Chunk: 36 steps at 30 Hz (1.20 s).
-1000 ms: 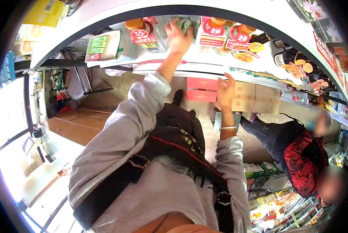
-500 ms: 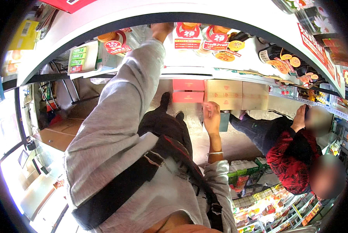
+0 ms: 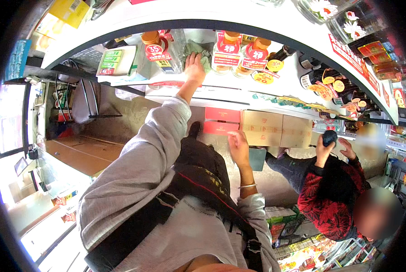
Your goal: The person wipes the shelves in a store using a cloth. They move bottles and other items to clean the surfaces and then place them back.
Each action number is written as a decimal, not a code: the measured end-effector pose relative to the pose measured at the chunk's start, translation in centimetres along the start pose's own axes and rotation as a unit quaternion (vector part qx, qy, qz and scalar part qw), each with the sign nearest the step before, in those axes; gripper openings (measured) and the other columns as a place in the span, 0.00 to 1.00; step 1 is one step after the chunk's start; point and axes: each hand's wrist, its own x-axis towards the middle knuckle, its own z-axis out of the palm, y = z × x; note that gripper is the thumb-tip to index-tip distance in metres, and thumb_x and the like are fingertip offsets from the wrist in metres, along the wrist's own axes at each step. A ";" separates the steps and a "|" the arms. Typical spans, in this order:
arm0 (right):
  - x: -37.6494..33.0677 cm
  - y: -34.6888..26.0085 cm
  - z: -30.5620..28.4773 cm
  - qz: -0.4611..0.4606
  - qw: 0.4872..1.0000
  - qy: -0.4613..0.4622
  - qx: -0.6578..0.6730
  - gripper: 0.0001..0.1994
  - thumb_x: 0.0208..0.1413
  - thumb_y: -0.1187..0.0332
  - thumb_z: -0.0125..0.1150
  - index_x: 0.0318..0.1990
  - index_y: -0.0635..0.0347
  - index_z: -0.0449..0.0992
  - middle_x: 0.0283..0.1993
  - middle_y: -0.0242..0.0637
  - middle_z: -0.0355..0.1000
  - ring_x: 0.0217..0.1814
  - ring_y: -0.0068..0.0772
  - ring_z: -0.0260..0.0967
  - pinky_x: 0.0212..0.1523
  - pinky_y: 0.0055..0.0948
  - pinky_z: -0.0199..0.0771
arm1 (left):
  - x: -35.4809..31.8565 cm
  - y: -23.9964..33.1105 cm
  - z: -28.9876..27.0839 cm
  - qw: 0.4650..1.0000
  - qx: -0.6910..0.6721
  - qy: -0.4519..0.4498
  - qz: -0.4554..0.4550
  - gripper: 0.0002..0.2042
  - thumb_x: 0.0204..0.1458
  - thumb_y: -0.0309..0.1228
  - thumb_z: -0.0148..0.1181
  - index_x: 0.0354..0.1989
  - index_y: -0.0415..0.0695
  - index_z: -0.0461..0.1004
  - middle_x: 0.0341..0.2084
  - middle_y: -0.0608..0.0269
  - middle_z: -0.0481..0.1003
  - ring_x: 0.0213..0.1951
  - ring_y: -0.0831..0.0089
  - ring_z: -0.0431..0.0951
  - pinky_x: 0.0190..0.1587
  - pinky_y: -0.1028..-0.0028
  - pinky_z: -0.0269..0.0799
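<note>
My left hand [image 3: 194,70] reaches onto the white shelf [image 3: 203,94], its fingers pressing a crumpled grey-green cloth [image 3: 197,51] against the surface. Just left of the cloth is a clear bottle [image 3: 160,52] with an orange cap and a red tag. To its right stand two more orange-capped bottles with red tags, the nearer one [image 3: 222,53] close to the cloth. My right hand [image 3: 238,147] hangs in the air below the shelf, fingers loosely bent and apart, nothing visible in it. A bracelet [image 3: 248,186] circles that wrist.
Red boxes [image 3: 222,115] and cardboard cartons [image 3: 262,128] sit under the shelf. Dark bottles with orange tags [image 3: 327,88] fill its right end; small green packs [image 3: 111,61] lie left. At right, a person in a red-and-black jacket [image 3: 320,211] holds a dark round object [image 3: 330,137].
My left hand has drawn back from deep in the shelf toward its front, bringing the cloth into sight. My right hand has shifted slightly left and lower. The other person's hands have come apart.
</note>
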 end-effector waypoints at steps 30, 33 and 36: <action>-5.9 3.8 -4.3 0.144 0.971 -0.091 0.168 0.08 0.59 0.71 0.52 0.44 0.63 0.72 0.35 0.32 0.73 0.36 0.19 0.69 0.39 0.20 0.69 | -9.4 8.4 -1.0 0.945 -0.160 -0.276 0.080 0.11 0.47 0.34 0.52 0.37 0.44 0.73 0.32 0.46 0.74 0.38 0.48 0.75 0.42 0.56 0.70; -6.0 3.5 -4.6 0.121 0.965 -0.100 0.208 0.09 0.61 0.70 0.49 0.43 0.66 0.72 0.34 0.34 0.73 0.34 0.21 0.70 0.39 0.20 0.71 | -14.4 9.5 -1.5 0.904 -0.323 -0.277 -0.042 0.14 0.51 0.38 0.51 0.41 0.42 0.72 0.33 0.50 0.76 0.39 0.57 0.76 0.43 0.62 0.71; -5.7 3.0 -4.4 0.133 0.969 -0.128 0.162 0.08 0.60 0.71 0.50 0.42 0.66 0.72 0.33 0.34 0.73 0.35 0.22 0.69 0.37 0.22 0.70 | -19.4 8.0 -6.1 0.625 -0.613 -0.344 -0.340 0.15 0.54 0.37 0.48 0.45 0.41 0.72 0.37 0.58 0.76 0.41 0.66 0.76 0.46 0.65 0.71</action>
